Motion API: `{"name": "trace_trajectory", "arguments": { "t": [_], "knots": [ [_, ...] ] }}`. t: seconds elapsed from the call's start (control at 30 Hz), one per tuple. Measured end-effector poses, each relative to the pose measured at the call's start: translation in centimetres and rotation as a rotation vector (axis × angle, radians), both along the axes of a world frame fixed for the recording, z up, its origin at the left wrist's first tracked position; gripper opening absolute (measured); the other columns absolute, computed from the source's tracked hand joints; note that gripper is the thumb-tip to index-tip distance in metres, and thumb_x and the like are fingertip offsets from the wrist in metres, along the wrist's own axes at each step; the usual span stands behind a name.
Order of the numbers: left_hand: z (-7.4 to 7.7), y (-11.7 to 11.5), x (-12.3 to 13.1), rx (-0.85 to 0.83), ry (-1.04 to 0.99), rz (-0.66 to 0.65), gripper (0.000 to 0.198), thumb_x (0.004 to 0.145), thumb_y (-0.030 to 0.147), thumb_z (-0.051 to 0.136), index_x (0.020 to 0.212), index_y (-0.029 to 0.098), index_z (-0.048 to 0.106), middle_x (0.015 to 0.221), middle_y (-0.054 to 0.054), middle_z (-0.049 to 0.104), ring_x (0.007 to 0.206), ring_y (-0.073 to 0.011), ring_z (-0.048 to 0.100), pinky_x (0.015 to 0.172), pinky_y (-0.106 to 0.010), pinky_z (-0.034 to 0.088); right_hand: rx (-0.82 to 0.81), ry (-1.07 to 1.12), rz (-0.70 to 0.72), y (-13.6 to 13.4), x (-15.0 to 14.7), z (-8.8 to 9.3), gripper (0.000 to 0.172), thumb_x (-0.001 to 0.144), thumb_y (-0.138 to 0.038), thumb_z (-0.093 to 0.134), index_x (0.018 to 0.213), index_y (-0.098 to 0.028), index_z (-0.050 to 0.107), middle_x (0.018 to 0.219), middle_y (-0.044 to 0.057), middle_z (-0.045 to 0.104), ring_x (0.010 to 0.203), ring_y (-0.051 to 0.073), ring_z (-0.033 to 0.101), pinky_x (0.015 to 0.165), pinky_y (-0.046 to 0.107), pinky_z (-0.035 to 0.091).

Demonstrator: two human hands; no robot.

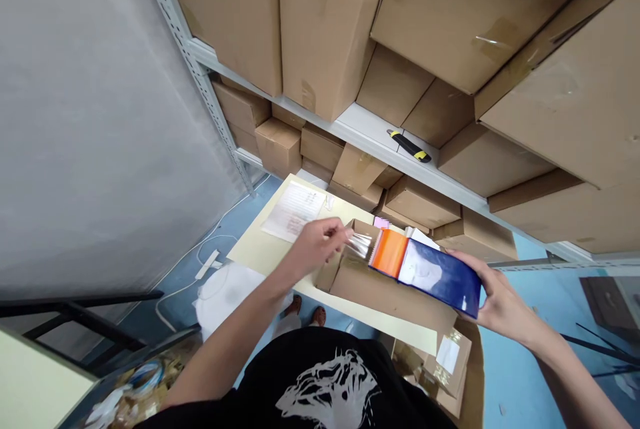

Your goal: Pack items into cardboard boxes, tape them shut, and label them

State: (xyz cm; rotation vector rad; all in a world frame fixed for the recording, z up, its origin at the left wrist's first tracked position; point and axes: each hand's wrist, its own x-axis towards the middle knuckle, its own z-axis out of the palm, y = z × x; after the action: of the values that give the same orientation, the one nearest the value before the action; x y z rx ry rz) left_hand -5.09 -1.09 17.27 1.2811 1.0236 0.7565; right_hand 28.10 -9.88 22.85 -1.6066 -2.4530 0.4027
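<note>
My right hand (495, 292) grips the blue end of a tape dispenser (440, 276), whose orange front part points left toward my other hand. My left hand (323, 242) pinches the loose end of clear packing tape (359, 242), which stretches to the dispenser's toothed edge. Beneath both hands a cardboard box (385, 289) lies on a pale yellow table (250, 242). The dispenser hides part of the box's top.
A printed sheet (294, 210) lies on the table's left part. Behind, a metal shelf (367, 136) carries several cardboard boxes (325, 29) and a yellow-and-black utility knife (409, 146). A power strip (207, 264) with cables is on the blue floor. More cartons (457, 362) stand at the lower right.
</note>
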Motion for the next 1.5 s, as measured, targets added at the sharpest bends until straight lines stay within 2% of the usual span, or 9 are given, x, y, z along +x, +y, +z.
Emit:
{"name": "trace_trajectory", "arguments": {
  "t": [0.1, 0.2, 0.47, 0.6, 0.87, 1.1, 1.2, 1.37, 1.5],
  "knots": [
    [-0.1, 1.5, -1.9, 0.020, 0.064, 0.073, 0.032, 0.075, 0.044, 0.054, 0.060, 0.018, 0.046, 0.052, 0.006, 0.046, 0.042, -0.0051, 0.038, 0.042, -0.018, 0.029, -0.009, 0.014, -0.073, -0.5, 2.6, -0.1, 0.070, 0.076, -0.034, 0.062, 0.139, -0.026, 0.032, 0.129, 0.009, 0.056, 0.109, 0.027, 0.060, 0.084, 0.032, 0.053],
    [-1.5, 2.6, -2.9, 0.025, 0.132, 0.046, 0.034, 0.072, 0.047, 0.056, 0.058, 0.018, 0.046, 0.052, 0.005, 0.047, 0.044, -0.0056, 0.034, 0.042, -0.018, 0.026, -0.031, 0.011, -0.096, -1.0, 4.4, -0.3, 0.071, 0.077, -0.036, 0.062, 0.140, -0.027, 0.030, 0.131, 0.009, 0.055, 0.108, 0.027, 0.060, 0.083, 0.032, 0.053],
    [-10.1, 2.7, -1.4, 0.107, 0.189, 0.126, 0.034, 0.076, 0.047, 0.049, 0.060, 0.018, 0.053, 0.056, 0.003, 0.051, 0.055, -0.0102, 0.045, 0.053, -0.021, 0.035, -0.069, -0.108, -0.039, -1.4, 3.4, -3.0, 0.071, 0.079, -0.029, 0.058, 0.143, -0.032, 0.027, 0.130, 0.008, 0.054, 0.112, 0.028, 0.057, 0.086, 0.038, 0.051],
    [-12.3, 2.2, -1.1, 0.144, 0.193, 0.196, 0.030, 0.079, 0.044, 0.048, 0.064, 0.018, 0.056, 0.060, 0.002, 0.056, 0.060, -0.0115, 0.051, 0.058, -0.021, 0.039, -0.099, -0.139, -0.041, -1.1, 3.5, -4.9, 0.072, 0.076, -0.019, 0.053, 0.142, -0.033, 0.029, 0.121, 0.007, 0.059, 0.106, 0.027, 0.060, 0.082, 0.037, 0.052],
    [-13.0, 1.5, -0.2, 0.259, 0.130, 0.324, 0.024, 0.083, 0.037, 0.049, 0.068, 0.019, 0.056, 0.071, 0.002, 0.060, 0.070, -0.0120, 0.057, 0.064, -0.021, 0.046, -0.114, -0.152, -0.068, -1.7, 4.0, -6.9, 0.076, 0.073, -0.013, 0.048, 0.143, -0.033, 0.027, 0.110, 0.006, 0.059, 0.093, 0.023, 0.062, 0.069, 0.031, 0.052],
    [-10.2, 0.5, -0.1, 0.372, 0.126, 0.357, 0.024, 0.085, 0.034, 0.046, 0.068, 0.019, 0.054, 0.068, 0.002, 0.057, 0.063, -0.0098, 0.058, 0.060, -0.020, 0.049, -0.086, -0.156, -0.089, -2.3, 4.1, -7.7, 0.073, 0.075, -0.014, 0.048, 0.142, -0.034, 0.027, 0.109, 0.005, 0.059, 0.091, 0.022, 0.063, 0.067, 0.029, 0.052],
    [-10.6, 0.9, -0.2, 0.277, 0.093, 0.331, 0.025, 0.084, 0.036, 0.048, 0.066, 0.019, 0.052, 0.059, 0.003, 0.055, 0.055, -0.0095, 0.058, 0.058, -0.021, 0.049, -0.088, -0.176, -0.095, -2.1, 3.7, -7.5, 0.076, 0.074, -0.013, 0.048, 0.143, -0.035, 0.025, 0.114, 0.005, 0.058, 0.097, 0.022, 0.062, 0.071, 0.029, 0.052],
    [-15.5, 1.3, 1.3, -0.082, -0.088, 0.366, 0.029, 0.077, 0.046, 0.050, 0.067, 0.019, 0.048, 0.049, 0.006, 0.048, 0.047, -0.0101, 0.053, 0.052, -0.024, 0.049, -0.140, -0.238, -0.098, -1.3, 3.0, -6.8, 0.088, 0.065, -0.005, 0.042, 0.144, -0.036, 0.020, 0.116, 0.003, 0.058, 0.099, 0.022, 0.062, 0.071, 0.028, 0.052],
    [-19.1, 0.0, 4.0, -0.204, -0.139, 0.341, 0.034, 0.076, 0.051, 0.047, 0.064, 0.020, 0.043, 0.052, 0.007, 0.041, 0.047, -0.0094, 0.045, 0.049, -0.023, 0.044, -0.158, -0.243, -0.085, -0.6, 2.6, -6.4, 0.088, 0.066, -0.005, 0.042, 0.144, -0.037, 0.019, 0.117, 0.004, 0.057, 0.103, 0.023, 0.061, 0.073, 0.030, 0.053]
  ]
}}
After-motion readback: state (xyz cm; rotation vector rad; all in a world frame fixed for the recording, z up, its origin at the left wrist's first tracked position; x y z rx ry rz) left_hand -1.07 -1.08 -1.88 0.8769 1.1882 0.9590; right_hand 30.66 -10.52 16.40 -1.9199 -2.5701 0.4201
